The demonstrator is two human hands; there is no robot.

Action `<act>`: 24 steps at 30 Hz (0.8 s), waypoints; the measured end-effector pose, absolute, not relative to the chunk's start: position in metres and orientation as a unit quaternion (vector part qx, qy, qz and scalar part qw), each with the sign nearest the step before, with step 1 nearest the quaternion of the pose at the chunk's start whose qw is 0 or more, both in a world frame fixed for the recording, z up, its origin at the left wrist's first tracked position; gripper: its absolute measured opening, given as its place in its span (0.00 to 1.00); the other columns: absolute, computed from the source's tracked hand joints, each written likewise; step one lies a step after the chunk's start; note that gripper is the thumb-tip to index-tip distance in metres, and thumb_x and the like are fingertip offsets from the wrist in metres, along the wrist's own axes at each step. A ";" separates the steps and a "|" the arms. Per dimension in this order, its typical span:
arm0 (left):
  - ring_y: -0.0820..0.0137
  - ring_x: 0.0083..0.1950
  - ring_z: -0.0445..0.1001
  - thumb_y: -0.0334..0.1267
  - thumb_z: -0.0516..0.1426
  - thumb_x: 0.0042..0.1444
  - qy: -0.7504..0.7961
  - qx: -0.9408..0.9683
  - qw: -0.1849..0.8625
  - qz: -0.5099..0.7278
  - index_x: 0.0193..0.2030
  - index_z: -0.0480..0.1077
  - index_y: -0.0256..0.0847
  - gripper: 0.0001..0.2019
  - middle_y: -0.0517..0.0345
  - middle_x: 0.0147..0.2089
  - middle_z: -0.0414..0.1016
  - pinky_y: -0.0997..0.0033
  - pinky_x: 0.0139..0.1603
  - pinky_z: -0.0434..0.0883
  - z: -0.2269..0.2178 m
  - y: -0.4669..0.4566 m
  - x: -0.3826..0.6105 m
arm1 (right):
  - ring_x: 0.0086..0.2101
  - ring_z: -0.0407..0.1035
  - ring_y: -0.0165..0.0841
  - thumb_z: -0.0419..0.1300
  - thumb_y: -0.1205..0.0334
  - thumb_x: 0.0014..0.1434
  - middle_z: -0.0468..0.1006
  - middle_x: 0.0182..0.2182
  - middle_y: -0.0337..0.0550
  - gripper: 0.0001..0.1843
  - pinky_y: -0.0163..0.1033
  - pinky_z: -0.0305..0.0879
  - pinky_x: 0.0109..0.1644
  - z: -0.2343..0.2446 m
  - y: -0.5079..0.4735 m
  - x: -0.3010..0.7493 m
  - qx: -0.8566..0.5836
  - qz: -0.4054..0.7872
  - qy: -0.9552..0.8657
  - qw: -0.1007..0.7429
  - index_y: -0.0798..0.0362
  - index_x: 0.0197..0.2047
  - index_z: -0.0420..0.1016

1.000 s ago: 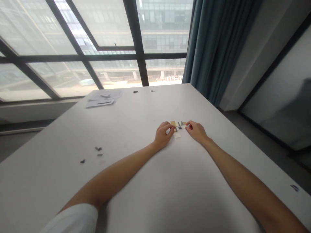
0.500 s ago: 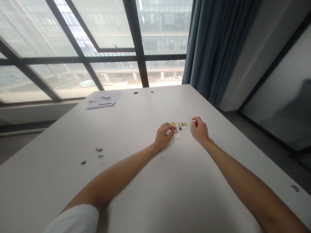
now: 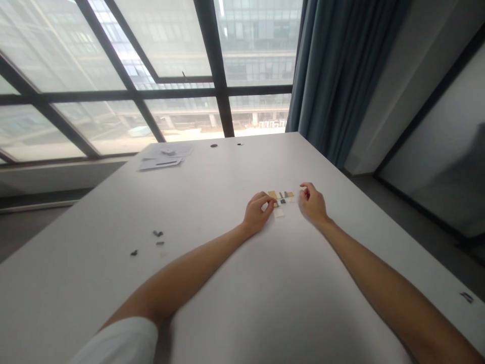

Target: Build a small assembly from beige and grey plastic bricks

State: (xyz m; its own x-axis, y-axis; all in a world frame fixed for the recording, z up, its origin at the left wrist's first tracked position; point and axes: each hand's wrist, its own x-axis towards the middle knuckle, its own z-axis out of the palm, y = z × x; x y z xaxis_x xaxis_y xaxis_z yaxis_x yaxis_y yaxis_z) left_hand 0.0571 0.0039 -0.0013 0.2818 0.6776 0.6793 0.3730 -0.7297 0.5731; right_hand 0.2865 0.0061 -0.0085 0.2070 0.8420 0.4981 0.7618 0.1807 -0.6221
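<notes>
A small flat assembly of tan, white and dark building pieces [image 3: 282, 197] lies on the white table [image 3: 212, 303]. My left hand [image 3: 257, 212] rests beside it with curled fingers, the fingertips pinching its left edge. My right hand [image 3: 312, 202] sits just to the right of the assembly, fingers curled and apart from it; whether a tiny piece is in them I cannot make out.
Three small dark loose pieces [image 3: 157, 238] lie at the left of the table. Papers [image 3: 162, 155] lie at the far left corner, near two dark round holes [image 3: 214, 145]. Another dark piece [image 3: 467, 297] sits near the right edge. A window and blue curtain [image 3: 333, 71] stand behind.
My right hand has drawn away from the right end of the assembly and now rests slightly apart from it. My left hand has stayed at the left edge.
</notes>
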 end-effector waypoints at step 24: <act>0.70 0.38 0.71 0.32 0.55 0.63 0.329 0.783 0.165 0.502 0.38 0.77 0.41 0.09 0.56 0.35 0.74 0.69 0.42 0.69 -0.002 0.004 0.058 | 0.27 0.67 0.33 0.51 0.60 0.62 0.76 0.27 0.40 0.16 0.36 0.58 0.35 -0.011 0.008 0.287 -0.641 0.041 -0.635 0.429 0.51 0.48 0.76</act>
